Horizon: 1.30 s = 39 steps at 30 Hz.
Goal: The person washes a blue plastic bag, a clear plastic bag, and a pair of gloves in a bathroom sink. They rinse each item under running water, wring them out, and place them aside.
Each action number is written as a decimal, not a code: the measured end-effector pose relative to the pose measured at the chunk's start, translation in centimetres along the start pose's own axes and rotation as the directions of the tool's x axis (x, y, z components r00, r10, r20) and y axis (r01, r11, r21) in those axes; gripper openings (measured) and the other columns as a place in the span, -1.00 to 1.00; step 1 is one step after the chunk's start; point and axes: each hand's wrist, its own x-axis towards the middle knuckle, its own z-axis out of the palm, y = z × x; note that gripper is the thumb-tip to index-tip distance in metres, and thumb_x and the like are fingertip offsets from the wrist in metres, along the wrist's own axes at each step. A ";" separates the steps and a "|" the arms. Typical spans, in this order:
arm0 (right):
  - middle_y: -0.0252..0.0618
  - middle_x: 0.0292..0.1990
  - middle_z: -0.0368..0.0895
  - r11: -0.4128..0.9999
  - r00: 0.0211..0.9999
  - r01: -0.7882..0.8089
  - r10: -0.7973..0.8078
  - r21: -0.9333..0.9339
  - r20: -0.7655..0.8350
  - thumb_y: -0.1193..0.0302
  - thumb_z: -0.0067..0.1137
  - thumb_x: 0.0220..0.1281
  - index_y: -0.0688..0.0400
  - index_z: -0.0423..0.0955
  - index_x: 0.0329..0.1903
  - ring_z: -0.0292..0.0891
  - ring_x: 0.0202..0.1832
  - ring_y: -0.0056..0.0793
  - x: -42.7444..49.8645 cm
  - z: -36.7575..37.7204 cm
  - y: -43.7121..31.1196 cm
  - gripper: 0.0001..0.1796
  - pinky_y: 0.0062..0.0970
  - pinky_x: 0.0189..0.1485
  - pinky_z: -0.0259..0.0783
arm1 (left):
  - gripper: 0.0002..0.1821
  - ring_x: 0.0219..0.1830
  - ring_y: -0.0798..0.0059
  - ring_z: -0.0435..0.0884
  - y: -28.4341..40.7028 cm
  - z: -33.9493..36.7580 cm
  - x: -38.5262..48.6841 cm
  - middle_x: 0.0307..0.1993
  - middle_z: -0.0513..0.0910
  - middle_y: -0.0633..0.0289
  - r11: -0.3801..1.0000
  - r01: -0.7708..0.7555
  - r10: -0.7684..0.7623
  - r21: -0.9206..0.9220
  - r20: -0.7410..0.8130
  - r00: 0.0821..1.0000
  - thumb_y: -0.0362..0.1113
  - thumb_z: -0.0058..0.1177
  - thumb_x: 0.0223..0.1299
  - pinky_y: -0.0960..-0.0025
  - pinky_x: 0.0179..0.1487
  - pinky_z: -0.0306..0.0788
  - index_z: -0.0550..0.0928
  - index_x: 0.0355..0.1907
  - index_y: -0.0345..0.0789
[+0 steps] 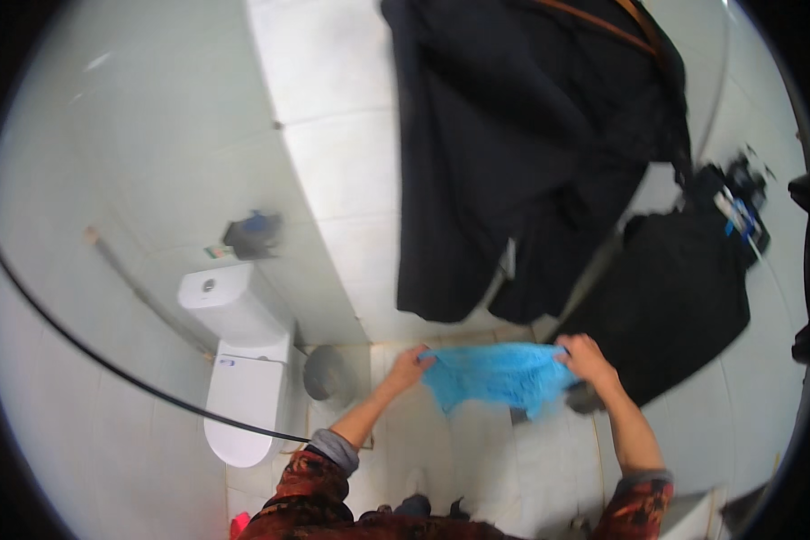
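A bright blue cloth [496, 374] is stretched between my two hands, its lower edge hanging loose and ragged. My left hand [410, 368] pinches its left upper corner. At the opposite upper corner, my right hand [584, 358] grips the fabric. The cloth looks slightly blurred, and I cannot tell what kind of item it is. Black garments [513, 169] hang just beyond it, one on a brown hanger [601, 25]. Another dark cloth [661, 304] hangs close behind my right hand.
A white toilet [246, 398] with a cistern [219, 293] stands at the left. Beside it is a dark bin [327, 372]. A black cable or hose [128, 391] curves across the left side. Dark bags and toiletries [736, 202] hang on the right wall. Pale tiles [418, 432] cover the floor.
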 end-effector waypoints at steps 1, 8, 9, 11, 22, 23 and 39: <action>0.05 -0.40 0.55 0.999 1.000 0.031 -0.031 -0.011 -0.005 0.37 0.18 -0.03 0.18 0.51 -0.29 0.46 -0.25 0.06 0.1 0.3 0.4 -0.78 -0.15 -0.15 0.38 | -0.77 -0.51 0.36 0.47 -0.4 0.2 0.3 -0.56 0.52 0.09 0.999 0.030 -0.030 0.011 0.001 1.000 -0.19 0.08 0.09 0.34 -0.39 0.36 0.53 -0.32 -0.31; 0.02 -0.42 0.54 0.984 0.993 0.089 -0.075 0.157 -0.094 0.43 0.10 0.00 0.22 0.47 -0.36 0.46 -0.24 0.00 1.8 2.3 1.0 -0.85 -0.14 -0.18 0.36 | -0.40 0.06 0.19 0.43 4.6 2.2 -0.1 -0.02 0.48 0.05 0.934 -0.224 0.218 0.279 0.053 0.975 -0.23 0.27 -0.17 0.29 0.10 0.31 0.43 0.02 -0.29; 0.01 -0.42 0.54 0.962 0.979 0.177 -0.149 0.206 -0.142 0.44 0.07 0.00 0.23 0.47 -0.36 0.46 -0.24 0.00 2.3 2.8 1.0 -0.86 -0.14 -0.18 0.36 | -0.32 0.14 0.17 0.38 6.3 2.7 0.3 0.05 0.44 0.04 0.899 -0.236 0.230 0.368 0.060 0.971 -0.23 0.30 -0.22 0.28 0.16 0.28 0.39 0.07 -0.29; -0.01 -0.42 0.55 0.947 0.972 0.198 -0.156 0.252 -0.176 0.47 0.02 -0.04 0.21 0.49 -0.36 0.47 -0.27 -0.02 3.2 4.1 0.8 -0.85 -0.18 -0.19 0.37 | -0.24 0.22 0.16 0.27 9.2 5.3 0.6 0.12 0.38 0.03 0.924 -0.260 0.227 0.280 0.146 0.963 -0.22 0.32 -0.26 0.26 0.22 0.21 0.34 0.12 -0.29; -0.10 -0.23 0.55 0.803 0.937 0.176 0.040 0.569 -0.346 0.33 0.22 -0.15 0.17 0.50 -0.24 0.48 -0.25 -0.17 -0.1 9.0 5.3 -0.67 -0.35 -0.13 0.38 | -0.74 -0.40 0.59 0.51 12.6 15.7 4.5 -0.42 0.59 0.27 0.997 0.060 -0.037 -0.053 0.366 0.930 -0.40 0.13 0.02 0.51 -0.25 0.41 0.54 -0.19 -0.40; -0.08 -0.14 0.51 0.782 0.963 0.063 0.116 0.620 -0.245 0.28 0.24 -0.18 0.16 0.46 -0.14 0.45 -0.15 -0.16 -0.7 9.6 6.3 -0.55 -0.35 -0.05 0.35 | -0.76 -0.40 0.62 0.50 12.9 15.7 4.7 -0.43 0.59 0.29 0.991 0.113 -0.082 -0.072 0.350 0.933 -0.38 0.11 0.05 0.52 -0.25 0.41 0.54 -0.20 -0.40; 0.02 -0.22 0.52 0.429 0.916 -0.203 0.402 0.880 0.015 0.20 0.28 -0.19 0.22 0.39 -0.15 0.46 -0.17 -0.05 -0.2 16.9 7.5 -0.47 -0.27 -0.11 0.37 | -0.63 -0.11 0.51 0.48 14.9 21.8 7.4 -0.15 0.55 0.23 0.994 0.082 -0.047 -0.076 0.374 0.926 -0.23 0.12 0.08 0.45 -0.03 0.34 0.50 -0.08 -0.37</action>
